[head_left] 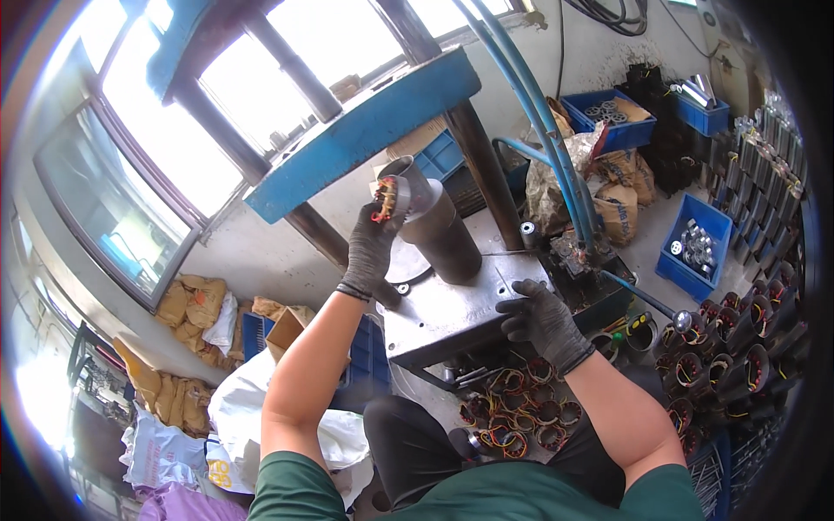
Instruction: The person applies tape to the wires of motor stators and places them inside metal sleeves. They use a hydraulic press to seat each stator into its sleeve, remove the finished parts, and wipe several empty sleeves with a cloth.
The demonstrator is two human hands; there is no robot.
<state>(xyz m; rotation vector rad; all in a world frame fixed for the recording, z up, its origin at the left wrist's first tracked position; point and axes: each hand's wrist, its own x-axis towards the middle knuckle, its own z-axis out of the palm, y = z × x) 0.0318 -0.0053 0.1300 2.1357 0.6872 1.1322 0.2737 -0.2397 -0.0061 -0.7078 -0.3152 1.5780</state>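
Clasping a wire-wound motor stator (400,197), the left hand (369,247) is holding it beside the top of the dark cylinder (443,240). The right hand (546,326) is hovering, fingers apart, near the metal press bed (445,314).

Both hands, the left (372,250) and the right (546,328), are dark grey in their gloves. The coil (387,200) in the left one mixes coppery tan with red. The cylinder (445,241) is dark grey, the bench (439,319) silvery grey. The beam (373,132) is blue with darker scuffs; the hoses (563,165) and crate (685,280) are blue too. The floor coils (546,413) show yellow and red wires. The shirt (521,497) is dark green, the trousers (401,443) black, the sacks (205,297) tan, one bag (184,505) purple.
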